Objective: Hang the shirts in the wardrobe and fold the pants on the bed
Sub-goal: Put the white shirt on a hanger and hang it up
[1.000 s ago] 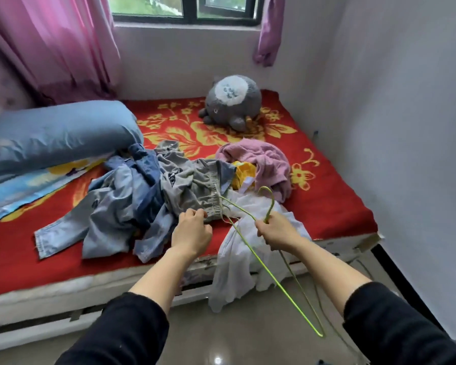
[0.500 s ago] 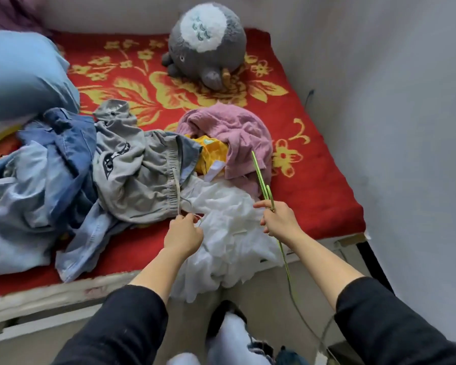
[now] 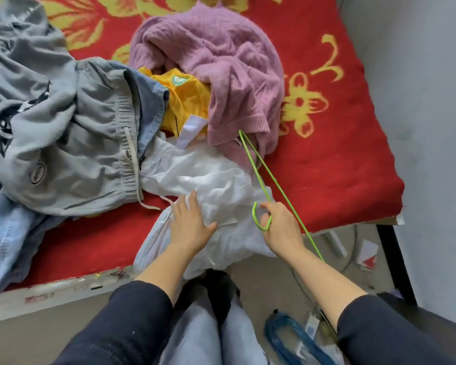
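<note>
A person stands at the edge of a bed (image 3: 340, 164) covered in a red spread with yellow flowers, bending over a heap of laundry. The left hand (image 3: 190, 225) lies flat, fingers straight and slightly spread, pressing on a crumpled white shirt (image 3: 221, 185) that spills from the mattress edge toward the floor (image 3: 263, 283). The right hand (image 3: 282, 230), just beside the shirt, has its fingers curled around a green wire hanger (image 3: 253, 214) at the base of its hook, forefinger stretched forward. The hanger's far corner reaches the ribbed hem of a pink knitted sweater (image 3: 221, 61), which is bunched up behind the white shirt; its other end runs down past the right wrist, over the floor. A yellow garment (image 3: 187, 101) with a small round badge is wedged between the sweater and a pair of grey sweatpants (image 3: 63, 122), whose drawstring trails onto the red spread near the left hand. Pale blue jeans (image 3: 8, 233) lie under the sweatpants at the left and hang over the bed's edge. Both forearms are bare below pushed-up black sleeves (image 3: 132, 325). On the floor by the grey wall (image 3: 419, 101) lie a coiled blue cable (image 3: 287, 335) and small packets
</note>
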The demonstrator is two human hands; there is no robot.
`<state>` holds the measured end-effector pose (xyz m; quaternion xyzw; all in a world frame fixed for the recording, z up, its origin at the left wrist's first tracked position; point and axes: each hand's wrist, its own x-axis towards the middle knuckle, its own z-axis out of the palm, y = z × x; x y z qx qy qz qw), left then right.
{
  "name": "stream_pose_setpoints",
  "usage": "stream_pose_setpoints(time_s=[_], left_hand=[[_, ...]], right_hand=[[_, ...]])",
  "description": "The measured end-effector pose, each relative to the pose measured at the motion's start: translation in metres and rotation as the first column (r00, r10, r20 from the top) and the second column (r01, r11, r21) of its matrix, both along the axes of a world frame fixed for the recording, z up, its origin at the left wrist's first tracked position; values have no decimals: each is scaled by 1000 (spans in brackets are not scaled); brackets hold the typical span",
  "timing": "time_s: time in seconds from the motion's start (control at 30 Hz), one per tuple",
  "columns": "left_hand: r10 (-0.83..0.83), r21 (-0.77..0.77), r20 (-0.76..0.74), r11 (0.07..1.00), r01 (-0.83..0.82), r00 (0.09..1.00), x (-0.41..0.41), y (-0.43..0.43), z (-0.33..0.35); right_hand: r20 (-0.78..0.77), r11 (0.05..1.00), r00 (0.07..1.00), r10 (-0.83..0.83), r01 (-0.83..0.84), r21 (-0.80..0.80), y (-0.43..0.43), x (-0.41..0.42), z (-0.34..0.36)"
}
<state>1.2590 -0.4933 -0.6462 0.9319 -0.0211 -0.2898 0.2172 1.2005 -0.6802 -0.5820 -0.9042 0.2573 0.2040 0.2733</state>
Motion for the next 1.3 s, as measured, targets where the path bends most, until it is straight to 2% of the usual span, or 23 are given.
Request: stream_pose_setpoints(time_s=[0.13,0.2,0.27,0.3,0.37,0.4,0.43,0.47,0.53,0.57,0.63,0.7,0.73,0.77,0.83,0.87,0.9,0.97,1.03,1.13,1.2,1.27,1.3], left_hand=[[50,226,-135,974,-18,990,-16,-4,-29],[81,198,-52,978,-69,995,-11,1,-31],[155,-27,41,988,-154,987,2,4,-21],[266,-186,-6,947,-262,964,11,5,-10],[446,-417,-293,736,-533,846,28,9,21],[448,-471,-410,642,-605,795,35,13,34],[389,-511,-454,623,-592,802,40,18,45],[294,-539,-441,668,-513,848,42,23,52],[59,-472,-333,853,-221,941,40,34,56],[-91,-383,-314,923,-39,945,35,39,54],[-330,-200,-450,943,267,830,25,46,49],[-375,-100,-613,910,403,695,20,52,40],[-338,-89,-645,924,372,686,21,55,35],[-271,-90,-625,957,277,732,24,56,29],[2,-48,-414,999,-24,910,32,53,17],[156,-24,-260,986,-167,953,37,49,12],[265,-26,-157,962,-272,951,42,45,8],[369,-111,-169,914,-390,914,52,36,0],[336,-118,-238,921,-371,911,59,27,-10],[213,-124,-186,963,-238,959,61,15,-15],[92,-242,-142,962,-125,986,52,7,-13],[-104,-407,-223,914,5,969,34,5,-4],[-225,-443,-266,892,88,937,24,7,0]], right_hand=[[-65,999,998,16,-13,47,0,-16,-21],[-71,997,997,24,-19,77,0,-18,-24],[-56,996,998,24,-19,89,1,-16,-22],[-44,996,999,20,-16,87,3,-14,-20],[-10,997,1000,-5,6,82,9,-8,-14],[15,996,999,-30,28,85,14,-5,-10],[44,994,997,-59,55,96,19,-2,-7],[76,991,993,-90,81,109,25,0,-4],[127,984,982,-141,124,129,34,4,0],[131,981,979,-158,141,134,38,4,2],[117,979,978,-172,156,134,42,4,5],[115,980,978,-174,161,116,45,3,6],[123,980,977,-177,164,109,46,3,6],[131,981,976,-177,164,104,47,3,5],[134,982,976,-172,160,96,49,3,0],[126,983,978,-169,158,90,50,3,-3],[112,985,981,-160,152,82,50,4,-6],[86,990,988,-130,124,66,49,4,-13],[67,993,992,-104,100,58,46,4,-19],[114,993,988,-109,104,49,42,0,-24],[162,989,976,-144,141,30,39,-4,-24],[154,989,977,-150,151,7,36,-8,-22],[134,990,981,-141,142,5,35,-10,-21]])
